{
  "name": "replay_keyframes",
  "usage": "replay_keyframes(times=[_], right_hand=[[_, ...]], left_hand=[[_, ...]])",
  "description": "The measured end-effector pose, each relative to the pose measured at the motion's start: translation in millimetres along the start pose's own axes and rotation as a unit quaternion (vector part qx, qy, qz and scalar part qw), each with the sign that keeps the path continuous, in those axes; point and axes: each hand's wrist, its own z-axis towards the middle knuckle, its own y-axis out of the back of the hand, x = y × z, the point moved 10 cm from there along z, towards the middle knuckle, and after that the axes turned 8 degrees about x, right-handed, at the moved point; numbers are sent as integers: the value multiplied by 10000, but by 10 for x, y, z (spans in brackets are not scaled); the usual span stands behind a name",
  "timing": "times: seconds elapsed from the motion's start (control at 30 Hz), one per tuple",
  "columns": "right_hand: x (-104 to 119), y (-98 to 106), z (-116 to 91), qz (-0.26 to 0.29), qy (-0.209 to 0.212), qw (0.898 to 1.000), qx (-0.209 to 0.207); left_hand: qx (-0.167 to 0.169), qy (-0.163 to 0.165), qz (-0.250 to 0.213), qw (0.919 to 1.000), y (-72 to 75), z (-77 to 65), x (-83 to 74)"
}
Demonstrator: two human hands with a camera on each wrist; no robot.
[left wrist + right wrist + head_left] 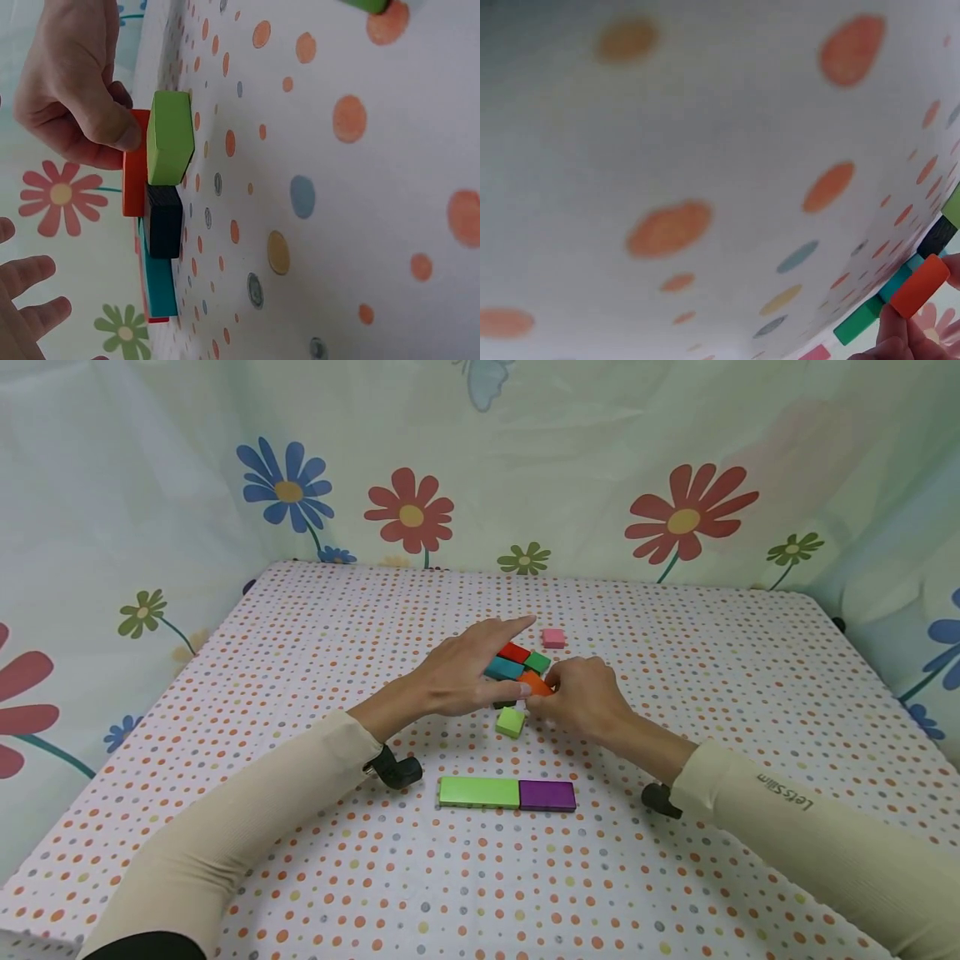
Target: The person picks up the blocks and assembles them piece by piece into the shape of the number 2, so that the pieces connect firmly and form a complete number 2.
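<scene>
My right hand (588,697) pinches an orange block (536,682) between thumb and fingers, over a small cluster of blocks. In the left wrist view the orange block (135,169) stands higher than the black block (164,221) and the small light green block (169,139). Around it lie a teal block (504,668), a red block (514,652) and a green block (537,662). My left hand (465,670) hovers at the left of this cluster, fingers extended and thumb spread, its thumb tip overlapping the orange block in the head view.
Closer to me, a long light green block (478,792) and a purple block (547,795) lie end to end in a row. A pink block (553,638) sits behind the cluster. The dotted tablecloth (337,877) reaches back to a flower-printed curtain (570,468).
</scene>
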Motion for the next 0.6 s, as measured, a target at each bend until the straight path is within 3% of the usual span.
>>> replay_keyframes(times=[0.6], right_hand=[[133, 43, -26, 269, 607, 9975, -224]], left_hand=[[9, -78, 143, 9999, 24, -22, -46]])
